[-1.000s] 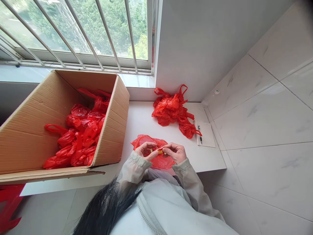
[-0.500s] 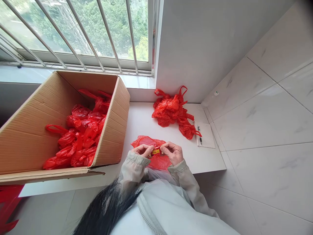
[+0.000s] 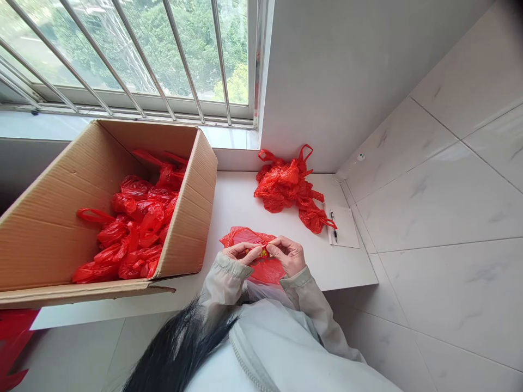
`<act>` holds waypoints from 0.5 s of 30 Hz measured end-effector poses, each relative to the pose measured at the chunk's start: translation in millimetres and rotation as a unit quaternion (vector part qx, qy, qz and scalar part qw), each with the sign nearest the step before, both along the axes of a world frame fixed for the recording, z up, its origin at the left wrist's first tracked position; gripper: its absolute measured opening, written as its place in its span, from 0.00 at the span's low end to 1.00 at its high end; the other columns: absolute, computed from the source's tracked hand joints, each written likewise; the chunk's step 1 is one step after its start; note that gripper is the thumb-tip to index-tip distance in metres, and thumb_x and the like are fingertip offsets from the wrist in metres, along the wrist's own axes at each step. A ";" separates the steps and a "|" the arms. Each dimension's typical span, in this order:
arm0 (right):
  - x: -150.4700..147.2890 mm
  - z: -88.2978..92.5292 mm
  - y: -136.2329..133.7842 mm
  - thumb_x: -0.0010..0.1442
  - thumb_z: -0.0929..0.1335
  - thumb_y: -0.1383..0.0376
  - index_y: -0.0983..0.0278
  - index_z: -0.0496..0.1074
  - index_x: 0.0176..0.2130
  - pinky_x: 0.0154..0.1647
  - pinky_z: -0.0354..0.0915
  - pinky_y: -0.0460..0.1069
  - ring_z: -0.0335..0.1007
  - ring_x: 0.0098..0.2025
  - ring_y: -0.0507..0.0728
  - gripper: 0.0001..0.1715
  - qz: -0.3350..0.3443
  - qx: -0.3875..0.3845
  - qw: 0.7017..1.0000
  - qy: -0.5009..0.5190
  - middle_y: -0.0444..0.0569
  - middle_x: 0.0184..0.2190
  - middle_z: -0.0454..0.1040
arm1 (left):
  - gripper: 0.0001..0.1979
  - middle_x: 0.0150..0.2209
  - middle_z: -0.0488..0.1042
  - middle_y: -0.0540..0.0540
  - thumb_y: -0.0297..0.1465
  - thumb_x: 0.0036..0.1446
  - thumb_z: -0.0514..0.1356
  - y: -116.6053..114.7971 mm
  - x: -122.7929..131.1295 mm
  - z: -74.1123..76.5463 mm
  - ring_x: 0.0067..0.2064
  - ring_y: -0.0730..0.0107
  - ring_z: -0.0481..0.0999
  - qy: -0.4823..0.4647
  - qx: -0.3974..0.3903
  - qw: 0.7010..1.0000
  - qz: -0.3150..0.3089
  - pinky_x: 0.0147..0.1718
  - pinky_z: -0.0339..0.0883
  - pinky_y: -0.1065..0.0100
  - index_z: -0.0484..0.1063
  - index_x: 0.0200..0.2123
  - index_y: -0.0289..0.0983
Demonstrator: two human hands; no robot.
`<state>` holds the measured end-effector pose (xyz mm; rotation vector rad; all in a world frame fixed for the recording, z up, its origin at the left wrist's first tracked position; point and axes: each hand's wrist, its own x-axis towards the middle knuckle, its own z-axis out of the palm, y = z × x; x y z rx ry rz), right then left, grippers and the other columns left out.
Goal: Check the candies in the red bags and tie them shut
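Pinching a small red piece with yellow print [image 3: 262, 253], the left hand [image 3: 240, 252] and the right hand [image 3: 291, 256] almost meet over a spread red bag [image 3: 267, 271] near the front edge of the desk [image 3: 232, 201]. Each grip is closed, thumb against fingers, hiding much of the piece, so its outline and lettering are unclear. The hands also cover part of the bag. The cardboard box [image 3: 186, 218] walls mask some red bundles [image 3: 137, 202] inside; a red object [image 3: 14, 335] is cut off at lower left.
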<state>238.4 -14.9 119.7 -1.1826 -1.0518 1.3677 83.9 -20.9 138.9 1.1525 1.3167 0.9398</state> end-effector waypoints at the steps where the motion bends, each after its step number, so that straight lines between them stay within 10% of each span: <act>1: 0.6 -2.1 0.5 0.53 0.73 0.57 0.62 0.76 0.26 0.31 0.73 0.47 0.72 0.26 0.52 0.11 0.000 -0.006 1.000 -0.002 0.42 0.22 0.74 | 0.14 0.28 0.79 0.44 0.46 0.53 0.65 1.2 -0.4 0.0 0.31 0.62 0.81 -0.021 -0.025 0.999 -0.001 0.30 0.76 0.67 0.80 0.30 0.41; 15: 5.6 -17.1 5.8 0.52 0.71 0.42 0.63 0.76 0.33 0.26 0.70 0.45 0.72 0.25 0.51 0.28 -0.003 -0.078 0.997 0.022 0.44 0.25 0.76 | 0.19 0.31 0.80 0.50 0.43 0.41 0.73 4.3 -2.6 -8.5 0.31 0.70 0.79 -0.147 -0.121 0.981 0.030 0.34 0.73 0.72 0.76 0.33 0.39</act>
